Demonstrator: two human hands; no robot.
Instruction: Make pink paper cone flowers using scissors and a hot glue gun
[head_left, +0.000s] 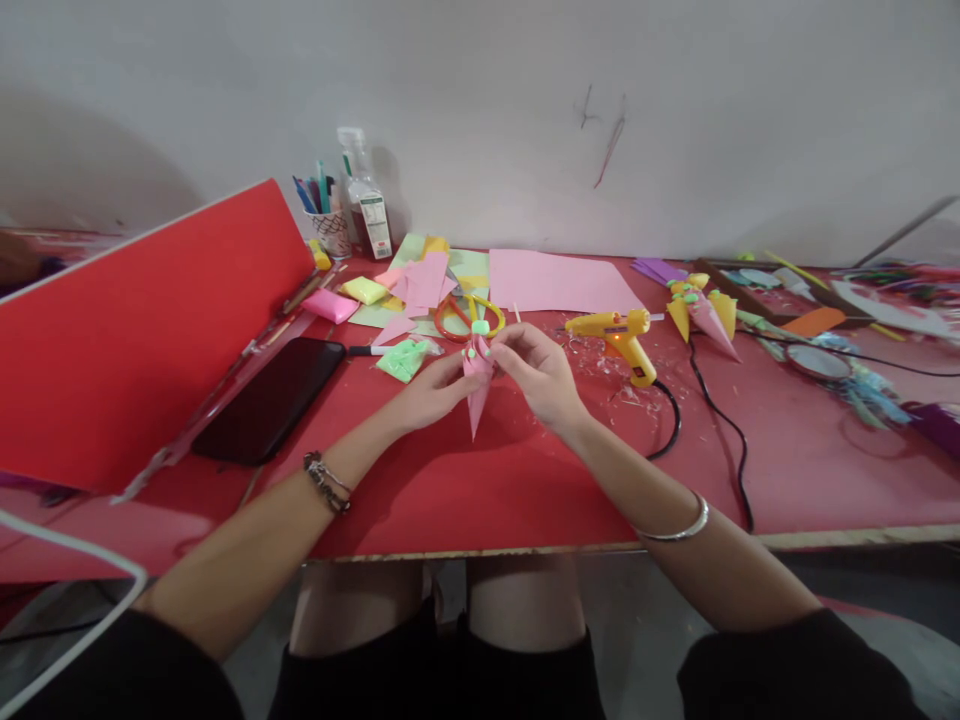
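In the head view, the left hand has its grip closed around a pink paper cone, point down over the red worktop; the right hand pinches narrowly at its rim. The cone seems rolled, its soft-looking green blobs attached; what is left is unclear. Similar smooth cones lie rightward.

On our flat red table we see a black rectangular phone left of the pink paper cone, a yellow plastic glue gun right, a pink rectangular paper sheet behind.
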